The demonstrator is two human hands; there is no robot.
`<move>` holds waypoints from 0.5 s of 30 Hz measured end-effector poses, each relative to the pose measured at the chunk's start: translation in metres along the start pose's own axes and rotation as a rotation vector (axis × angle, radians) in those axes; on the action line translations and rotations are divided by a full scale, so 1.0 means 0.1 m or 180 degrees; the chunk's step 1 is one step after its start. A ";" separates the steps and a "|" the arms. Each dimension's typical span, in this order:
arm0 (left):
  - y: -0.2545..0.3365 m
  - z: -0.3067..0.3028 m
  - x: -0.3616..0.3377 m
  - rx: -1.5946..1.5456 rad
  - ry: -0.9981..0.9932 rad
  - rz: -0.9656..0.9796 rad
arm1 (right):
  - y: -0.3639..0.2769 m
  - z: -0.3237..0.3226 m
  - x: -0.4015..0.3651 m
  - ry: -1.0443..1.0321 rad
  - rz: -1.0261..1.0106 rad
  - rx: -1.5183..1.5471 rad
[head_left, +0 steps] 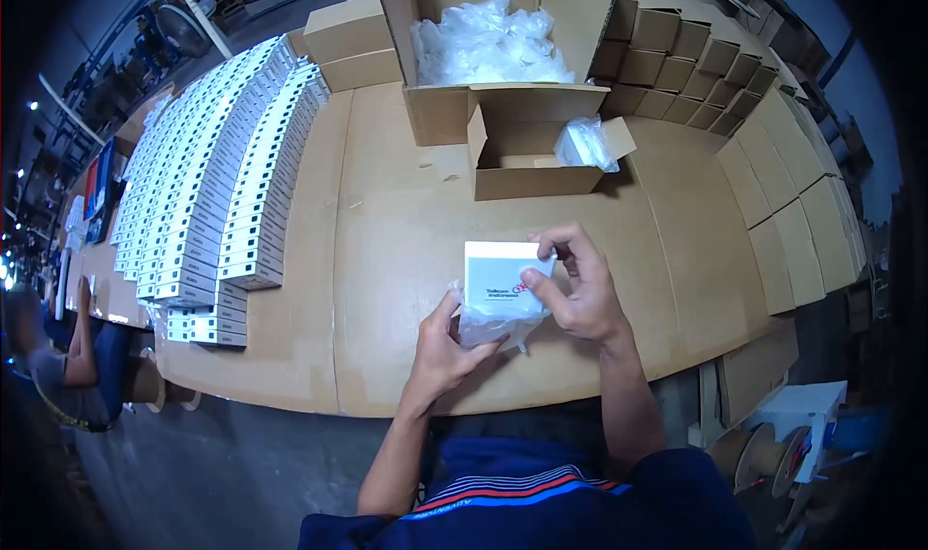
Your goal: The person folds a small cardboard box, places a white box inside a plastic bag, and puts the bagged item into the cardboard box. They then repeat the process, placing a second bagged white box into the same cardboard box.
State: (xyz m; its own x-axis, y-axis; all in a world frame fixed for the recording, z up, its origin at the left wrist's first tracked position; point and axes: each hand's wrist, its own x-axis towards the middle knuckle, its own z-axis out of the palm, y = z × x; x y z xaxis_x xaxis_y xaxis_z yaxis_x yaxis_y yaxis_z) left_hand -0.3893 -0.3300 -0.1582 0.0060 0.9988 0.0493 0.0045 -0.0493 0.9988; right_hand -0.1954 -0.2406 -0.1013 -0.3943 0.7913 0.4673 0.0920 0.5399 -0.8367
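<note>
Above the front part of the table I hold a small white box (493,270) printed with "Telkom Indonesia" and a red mark. Its lower part sits inside a clear plastic bag (483,328); the upper part sticks out. My left hand (443,352) grips the bag and the box's lower left, fingers closed. On the upper right edge, my right hand (580,294) pinches the white box between thumb and fingers. Beyond them stands an open brown carton (532,182), with one bagged white box (583,144) at its right end.
Stacked white boxes (203,192) fill the table's left side. A large carton (440,115) behind holds crumpled plastic bags (493,43). Open brown cartons (667,72) are stacked at back right, closed ones (793,202) at right. Another person (72,357) sits at far left.
</note>
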 end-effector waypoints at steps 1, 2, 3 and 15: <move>-0.02 0.00 -0.01 -0.0283 0.0026 -0.0055 | -0.01 0.01 0.01 -0.0014 0.0205 -0.0049; -0.04 0.01 -0.03 -0.0565 0.0050 -0.0107 | -0.02 0.01 0.02 -0.0044 0.0288 -0.0080; -0.06 0.01 -0.03 -0.0846 0.0073 -0.0154 | -0.02 0.01 0.04 -0.0071 0.0365 -0.0110; -0.24 0.05 -0.14 -0.1550 0.0461 -0.1400 | 0.20 0.12 0.06 -0.0601 0.1038 -0.0118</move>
State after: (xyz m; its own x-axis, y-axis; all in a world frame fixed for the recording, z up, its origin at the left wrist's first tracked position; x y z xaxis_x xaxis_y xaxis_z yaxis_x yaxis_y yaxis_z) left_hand -0.3850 -0.3424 -0.1829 -0.0276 0.9176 -0.3966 -0.4761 0.3368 0.8123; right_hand -0.2064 -0.2286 -0.1187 -0.5000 0.8585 0.1142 0.2722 0.2810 -0.9203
